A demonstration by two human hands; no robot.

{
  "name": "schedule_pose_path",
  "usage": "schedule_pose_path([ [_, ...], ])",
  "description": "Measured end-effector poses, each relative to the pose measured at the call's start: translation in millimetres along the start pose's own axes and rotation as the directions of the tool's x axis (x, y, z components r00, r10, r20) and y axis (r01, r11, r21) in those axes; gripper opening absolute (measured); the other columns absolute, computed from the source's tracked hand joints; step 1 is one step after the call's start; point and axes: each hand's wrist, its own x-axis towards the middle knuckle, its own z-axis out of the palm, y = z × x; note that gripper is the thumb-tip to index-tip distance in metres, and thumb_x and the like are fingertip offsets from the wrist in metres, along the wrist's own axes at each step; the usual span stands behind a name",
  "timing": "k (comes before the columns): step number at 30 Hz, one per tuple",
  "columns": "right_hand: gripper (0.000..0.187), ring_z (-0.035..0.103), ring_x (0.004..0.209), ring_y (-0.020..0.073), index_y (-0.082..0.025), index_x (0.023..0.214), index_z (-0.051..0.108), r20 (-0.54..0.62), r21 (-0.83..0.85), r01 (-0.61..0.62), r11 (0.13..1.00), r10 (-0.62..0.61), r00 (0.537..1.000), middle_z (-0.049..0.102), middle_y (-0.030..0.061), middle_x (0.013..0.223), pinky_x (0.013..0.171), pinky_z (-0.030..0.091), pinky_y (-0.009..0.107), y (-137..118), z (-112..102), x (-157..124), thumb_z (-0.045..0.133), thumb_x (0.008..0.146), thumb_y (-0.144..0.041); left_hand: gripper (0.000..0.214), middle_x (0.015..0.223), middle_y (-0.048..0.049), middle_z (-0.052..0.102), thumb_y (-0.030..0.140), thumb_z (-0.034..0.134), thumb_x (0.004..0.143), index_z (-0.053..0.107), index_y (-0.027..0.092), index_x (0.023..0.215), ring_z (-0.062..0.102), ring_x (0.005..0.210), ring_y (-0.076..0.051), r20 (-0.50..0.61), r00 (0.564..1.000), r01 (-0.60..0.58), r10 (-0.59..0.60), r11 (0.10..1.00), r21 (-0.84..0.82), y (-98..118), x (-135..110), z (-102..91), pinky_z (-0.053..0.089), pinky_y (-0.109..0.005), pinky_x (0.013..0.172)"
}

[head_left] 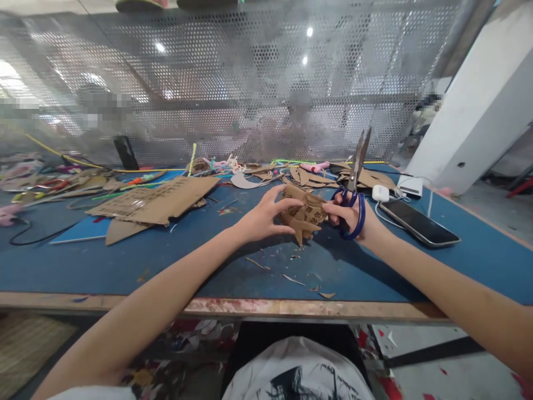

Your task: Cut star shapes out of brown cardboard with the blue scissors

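Note:
My left hand (264, 215) is curled around a small cut piece of brown cardboard (310, 208) with dark printed characters and a pointed lower edge. My right hand (350, 214) holds a pair of scissors (358, 158) with blue handles, the blades pointing up and slightly parted. The right thumb and fingertips also touch the right edge of the cardboard piece, which hangs just above the table between both hands. Part of its left side is hidden by the left fingers.
A blue-topped table (233, 278) carries small cardboard scraps near its front edge. A large cardboard sheet (158, 203) lies at left. Cut cardboard pieces (312, 176) are heaped at the back. A phone (420, 222) and white charger (380, 193) lie right. Perforated metal (250, 83) stands behind.

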Motion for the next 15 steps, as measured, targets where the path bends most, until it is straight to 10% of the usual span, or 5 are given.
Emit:
schedule_pose_path([
  [5,0.053,0.042,0.037,0.0056,-0.022,0.065,0.039,-0.121,0.092,-0.044,0.995,0.055,0.991,0.048,-0.011,0.043,0.036,0.034,0.018,6,-10,10,0.089,0.046,-0.026,0.026,0.151,-0.0133,0.03,0.032,0.078,0.066,0.064,0.019,0.084,0.017,0.144,-0.034,-0.056,0.998,0.029,-0.029,1.0,-0.009,0,2,9.2,0.018,-0.055,0.115],
  [9,0.051,0.045,0.036,0.0073,-0.023,0.066,0.042,-0.219,0.052,0.032,0.998,-0.02,0.976,0.047,-0.0114,0.042,0.035,0.036,0.019,4,-29,27,0.088,0.045,-0.024,0.021,0.132,-0.0138,0.054,0.031,0.073,0.07,0.06,0.016,0.075,0.046,0.128,-0.029,-0.165,0.965,0.143,-0.202,0.94,-0.311,-4,7,8.9,0.037,-0.049,0.106],
  [11,0.047,0.044,0.035,0.0071,-0.023,0.064,0.042,-0.299,-0.011,0.115,0.993,-0.113,0.948,0.046,-0.0114,0.041,0.033,0.035,0.018,1,-43,37,0.087,0.047,-0.019,0.023,0.105,-0.0096,0.067,0.035,0.069,0.073,0.059,0.016,0.082,0.063,0.1,-0.022,-0.214,0.886,0.244,-0.41,0.808,-0.537,-10,9,-0.9,0.051,-0.039,0.087],
  [15,0.044,0.043,0.035,0.006,-0.023,0.063,0.039,-0.41,0.068,0.128,0.989,-0.09,0.907,0.046,-0.0117,0.043,0.032,0.035,0.016,-7,-71,53,0.079,0.053,-0.007,0.026,0.074,-0.0022,0.064,0.042,0.066,0.077,0.058,0.018,0.084,0.065,0.072,-0.014,-0.365,0.596,0.243,-0.715,0.594,-0.767,-27,6,-45.2,0.051,-0.023,0.06],
])
